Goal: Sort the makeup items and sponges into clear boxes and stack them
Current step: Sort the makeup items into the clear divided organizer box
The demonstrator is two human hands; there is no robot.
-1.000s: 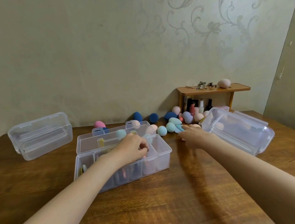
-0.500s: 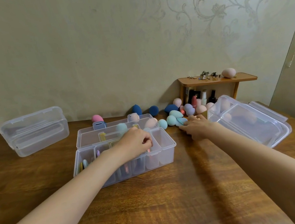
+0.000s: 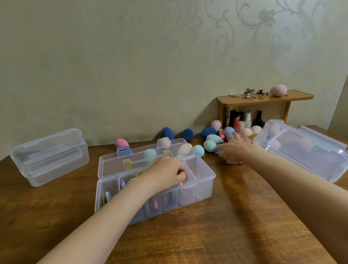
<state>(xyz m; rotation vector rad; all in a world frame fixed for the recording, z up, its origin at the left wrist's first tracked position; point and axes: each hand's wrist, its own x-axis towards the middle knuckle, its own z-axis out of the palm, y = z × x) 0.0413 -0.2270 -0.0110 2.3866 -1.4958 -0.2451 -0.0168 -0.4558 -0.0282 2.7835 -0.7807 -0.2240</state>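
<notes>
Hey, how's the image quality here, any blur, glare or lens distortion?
Head view: wide-angle bending shows at the edges; the right hand is slightly motion-blurred; soft glare streaks the wooden table; the clear box stays fairly sharp.

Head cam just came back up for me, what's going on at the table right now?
A person is sorting makeup items at a wooden table. The left hand is curled over the open divided box, fingers at one of its middle compartments; what it holds is hidden. The right hand reaches, fingers extended, into the loose sponges by the wall. Another clear box lies tilted on the right with sponges inside, and a shut one sits far left. Nothing is stacked yet.
</notes>
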